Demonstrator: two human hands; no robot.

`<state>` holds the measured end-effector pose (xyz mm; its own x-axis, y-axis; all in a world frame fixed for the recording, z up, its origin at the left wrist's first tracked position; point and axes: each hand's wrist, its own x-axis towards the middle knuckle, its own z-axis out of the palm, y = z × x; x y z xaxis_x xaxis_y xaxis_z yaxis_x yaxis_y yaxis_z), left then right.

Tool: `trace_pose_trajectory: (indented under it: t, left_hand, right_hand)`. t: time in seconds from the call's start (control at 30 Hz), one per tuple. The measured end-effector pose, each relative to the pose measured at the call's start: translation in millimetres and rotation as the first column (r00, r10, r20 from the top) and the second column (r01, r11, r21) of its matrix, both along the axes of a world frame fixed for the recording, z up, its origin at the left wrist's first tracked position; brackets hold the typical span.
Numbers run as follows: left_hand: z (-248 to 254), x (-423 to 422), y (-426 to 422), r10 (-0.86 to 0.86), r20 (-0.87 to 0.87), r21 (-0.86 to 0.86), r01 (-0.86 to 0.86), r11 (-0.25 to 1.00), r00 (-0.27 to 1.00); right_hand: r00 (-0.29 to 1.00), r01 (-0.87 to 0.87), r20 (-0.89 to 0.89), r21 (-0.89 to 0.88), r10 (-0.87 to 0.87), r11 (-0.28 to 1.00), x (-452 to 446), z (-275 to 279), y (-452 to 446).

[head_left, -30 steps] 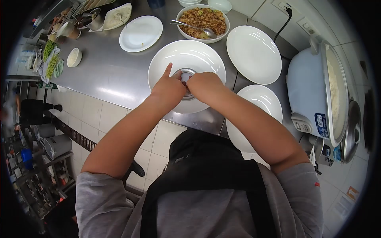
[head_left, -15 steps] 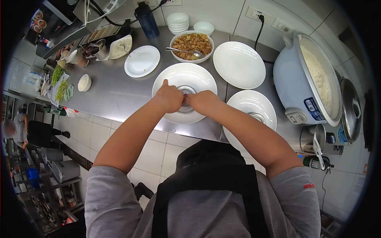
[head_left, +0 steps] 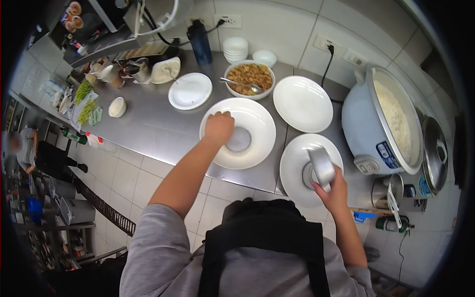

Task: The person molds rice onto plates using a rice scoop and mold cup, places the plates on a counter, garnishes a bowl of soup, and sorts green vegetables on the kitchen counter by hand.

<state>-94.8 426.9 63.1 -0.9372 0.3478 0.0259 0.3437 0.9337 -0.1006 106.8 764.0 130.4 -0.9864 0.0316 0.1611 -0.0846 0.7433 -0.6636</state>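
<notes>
A wide white plate (head_left: 262,114) lies in front of me with a round metal piece (head_left: 239,139) at its middle. My left hand (head_left: 219,127) is over the plate's left side, its fingers curled; what is under them is hidden. My right hand (head_left: 332,190) grips a short metal cylinder (head_left: 322,166), tilted and slightly blurred. It is over a second white plate (head_left: 292,184), where a round metal ring (head_left: 308,174) shows at the centre, partly covered by the cylinder.
Behind the plates stand a bowl of brown chopped food (head_left: 250,79) with a spoon, a white plate (head_left: 303,104) and a smaller plate (head_left: 190,91). A large rice cooker (head_left: 363,123) is on the right. A small white bowl (head_left: 117,107) sits left. Another person (head_left: 37,148) stands far left.
My hands, together at the centre of the front plate before, are now apart. My right hand has moved right and toward me, holding the metal cylinder; my left hand stays over the front plate.
</notes>
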Motion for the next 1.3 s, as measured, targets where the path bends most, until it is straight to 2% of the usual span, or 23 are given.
trace_pose_trajectory:
  t: [0.03,0.1,0.17,0.23,0.3,0.37,0.47,0.5,0.57,0.63,0.67,0.73,0.77,0.83,0.87,0.93,0.97,1.03,1.07,1.17,1.2,1.27,1.3]
  left_hand:
    - [-2,-2,1,-0.002,0.015,0.001,0.002,1.000,1.000]
    - [-1,-3,2,0.011,0.046,0.005,-0.011,1.000,0.999]
    - [4,-4,0,0.009,0.077,0.021,-0.010,1.000,0.997]
    - [15,1,-1,0.022,0.070,0.023,-0.024,0.999,0.997]
    - [44,6,2,-0.036,0.030,0.101,0.033,0.994,0.999]
    - [79,20,19,-0.115,-0.003,0.282,0.111,0.953,0.993]
    - [131,69,80,-0.353,-0.126,0.586,0.357,0.728,0.927]
    - [141,95,104,-0.451,-0.207,0.639,0.469,0.609,0.868]
    - [155,146,150,-0.574,-0.304,0.399,0.649,0.648,0.760]
    - [134,173,182,-0.685,-0.410,0.332,0.798,0.503,0.602]
    - [123,181,194,-0.677,-0.418,0.335,0.795,0.505,0.606]
    - [95,191,215,-0.658,-0.497,0.402,0.822,0.404,0.566]
    - [81,194,228,-0.650,-0.502,0.398,0.819,0.413,0.571]
    - [45,202,254,-0.257,-0.260,0.787,0.358,0.502,0.931]
    - [24,207,259,-0.199,-0.152,0.739,0.245,0.627,0.968]
    - [-2,212,259,-0.273,0.059,0.539,0.200,0.818,0.960]
    - [-5,213,265,-0.269,0.055,0.543,0.197,0.816,0.961]
    - [-11,214,274,-0.220,0.008,0.359,0.202,0.911,0.976]
    - [-16,214,282,-0.186,-0.090,0.288,0.205,0.936,0.978]
    - [-18,209,298,-0.093,-0.070,0.190,0.105,0.976,0.993]
    - [-17,204,301,-0.036,0.010,0.179,0.033,0.983,0.999]
    - [-17,197,302,-0.083,0.005,0.078,0.083,0.994,0.997]
    - [-11,193,303,-0.104,0.081,0.066,0.098,0.993,0.991]
  right_hand:
    - [0.996,0.083,0.046,-0.172,-0.076,0.982,15,-10,14]
    - [0.984,0.106,-0.102,-0.324,-0.146,0.940,41,-32,35]
    - [0.931,0.366,0.206,-0.520,-0.303,0.772,66,-19,33]
    - [0.918,0.394,0.217,-0.595,-0.332,0.701,77,-43,44]
    - [0.855,0.516,0.440,-0.664,-0.275,0.542,79,-42,48]
    - [0.867,0.487,0.479,-0.750,-0.141,0.447,82,-49,53]
    - [0.832,0.506,0.555,-0.759,0.000,0.410,66,-57,56]
    - [0.791,0.528,0.598,-0.774,0.128,0.350,62,-57,54]
    - [0.736,0.536,0.591,-0.807,0.331,0.250,54,-50,54]
    - [0.673,0.577,0.585,-0.798,0.453,0.173,49,-41,71]
    - [0.671,0.574,0.588,-0.797,0.452,0.185,50,-37,83]
    - [0.736,0.577,0.588,-0.804,0.336,0.143,52,-31,107]
    - [0.735,0.571,0.584,-0.807,0.345,0.151,53,-35,126]
    - [0.743,0.548,0.591,-0.807,0.314,0.221,64,-56,179]
    - [0.757,0.500,0.577,-0.814,0.308,0.296,71,-62,201]
    - [0.775,0.504,0.583,-0.803,0.245,0.318,84,-78,229]
    - [0.793,0.511,0.584,-0.793,0.173,0.332,87,-85,242]
    - [0.786,0.521,0.599,-0.777,0.157,0.354,86,-97,260]
    - [0.770,0.538,0.625,-0.743,0.127,0.398,84,-99,261]
    - [0.730,0.555,0.674,-0.679,0.110,0.480,76,-109,267]
    - [0.780,0.478,0.608,-0.730,0.146,0.488,73,-119,268]
    - [0.840,0.383,0.516,-0.782,0.167,0.491,73,-125,266]
    - [0.856,0.371,0.495,-0.788,0.148,0.492,75,-121,265]
